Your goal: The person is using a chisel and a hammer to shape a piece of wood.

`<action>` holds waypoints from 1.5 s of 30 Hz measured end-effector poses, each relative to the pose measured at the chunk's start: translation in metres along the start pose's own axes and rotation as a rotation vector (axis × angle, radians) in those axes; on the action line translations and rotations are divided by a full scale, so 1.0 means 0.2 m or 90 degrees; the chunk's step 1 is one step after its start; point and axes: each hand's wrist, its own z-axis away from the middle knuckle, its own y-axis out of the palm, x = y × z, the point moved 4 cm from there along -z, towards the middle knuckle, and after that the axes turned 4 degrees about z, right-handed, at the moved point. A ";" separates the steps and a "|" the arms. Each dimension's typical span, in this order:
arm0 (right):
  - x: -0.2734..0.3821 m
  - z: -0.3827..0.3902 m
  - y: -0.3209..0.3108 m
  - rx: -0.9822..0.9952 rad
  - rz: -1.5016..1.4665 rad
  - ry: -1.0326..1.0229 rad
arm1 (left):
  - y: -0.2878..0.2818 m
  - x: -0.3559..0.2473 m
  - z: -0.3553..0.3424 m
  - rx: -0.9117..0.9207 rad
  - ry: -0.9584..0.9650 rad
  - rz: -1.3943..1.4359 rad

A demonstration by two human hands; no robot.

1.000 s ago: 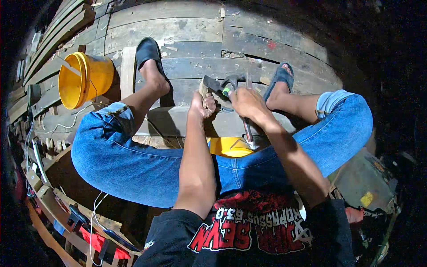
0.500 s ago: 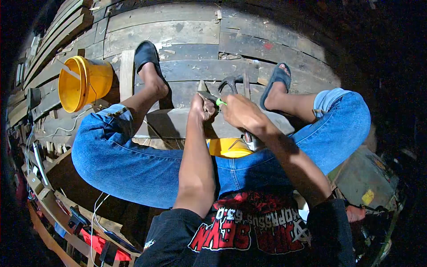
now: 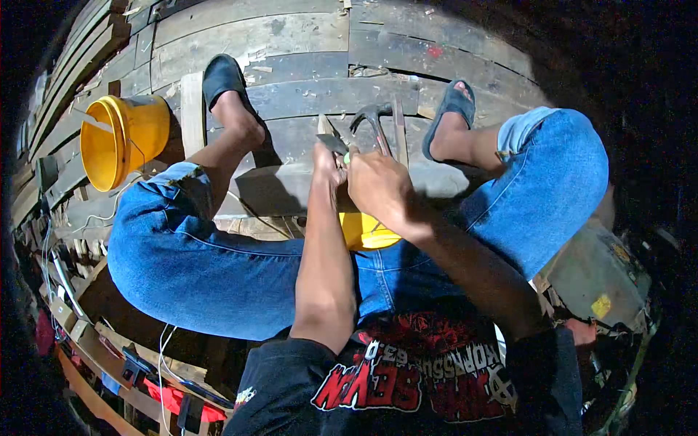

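Observation:
My left hand (image 3: 327,166) pinches a small flat grey piece (image 3: 332,142) between my knees. Pressed close beside it, my right hand (image 3: 379,187) is closed around a thin tool with a green tip (image 3: 347,156) that touches the piece. What kind of tool it is I cannot tell. Both hands hover over a pale wooden board (image 3: 269,190) that lies across the plank floor. A claw hammer (image 3: 372,120) rests on the floor just beyond my fingers. I sit low on a yellow seat (image 3: 363,232), knees spread, in blue jeans.
A yellow bucket (image 3: 123,138) stands at my far left next to a short upright wood strip (image 3: 192,109). My sandalled feet (image 3: 225,83) (image 3: 449,109) rest on worn planks. Cables and clutter lie at the lower left, a dark box at the right.
My right hand has drawn slightly closer to the left hand and the grey piece. The hammer has stayed on the floor.

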 end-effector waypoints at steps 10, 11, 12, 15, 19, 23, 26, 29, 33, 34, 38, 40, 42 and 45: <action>0.01 0.04 0.11 -0.101 0.168 0.034 | 0.01 0.05 -0.03 0.026 0.018 0.061; 0.01 0.04 0.12 -0.067 0.139 0.030 | 0.01 0.06 -0.04 0.032 0.015 0.069; 0.01 0.03 0.13 -0.035 0.108 0.028 | 0.00 0.06 -0.05 0.038 0.015 0.074; 0.01 0.02 0.14 0.036 0.062 0.041 | -0.02 0.10 -0.09 0.063 0.012 0.095; 0.03 0.03 0.15 0.063 0.076 0.045 | -0.04 0.12 -0.14 0.105 0.018 0.133; 0.03 0.05 0.19 0.062 0.120 0.076 | -0.07 0.16 -0.18 0.162 0.014 0.175; 0.02 0.06 0.24 0.043 0.195 0.062 | -0.10 0.19 -0.26 0.164 0.077 0.171; 0.00 0.07 0.28 0.046 0.185 0.036 | -0.16 0.24 -0.34 0.095 0.109 0.098; 0.00 0.07 0.32 0.044 0.182 0.062 | -0.14 0.23 -0.35 0.239 0.035 0.155; -0.01 0.06 0.32 0.058 0.175 0.076 | -0.13 0.23 -0.33 0.194 0.057 0.161; -0.08 -0.14 0.26 0.072 0.147 0.145 | -0.01 0.25 -0.20 0.096 0.078 0.140; -0.10 -0.23 0.19 0.071 0.147 0.088 | 0.05 0.20 -0.14 0.116 0.129 0.131; -0.19 -0.25 0.13 0.101 0.086 0.113 | 0.09 0.21 -0.12 0.134 -0.047 0.153; -0.21 -0.32 -0.06 0.040 0.073 0.035 | 0.12 0.06 -0.06 0.294 -0.100 0.180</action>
